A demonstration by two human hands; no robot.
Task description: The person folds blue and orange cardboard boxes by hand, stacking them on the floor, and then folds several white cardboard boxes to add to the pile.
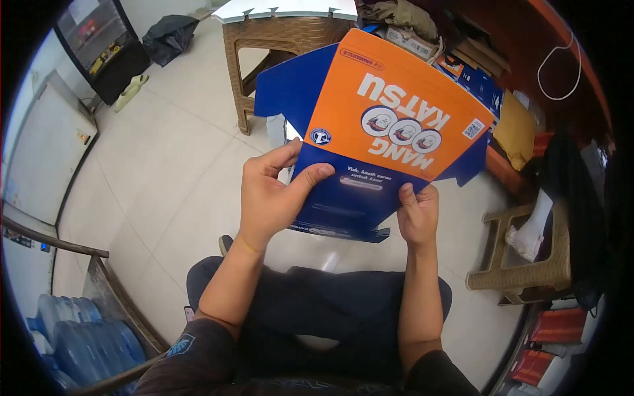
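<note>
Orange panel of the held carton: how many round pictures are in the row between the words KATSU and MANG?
3, side by side on the carton: the left picture, the middle picture and the right picture. None looks hidden.

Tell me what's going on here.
A seated person holds up an orange-and-blue printed cardboard carton. The left hand grips its left edge, thumb over the blue panel; the right hand pinches the panel's right edge. The carton isn't closed into a box: its blue side flaps stick out.
</note>
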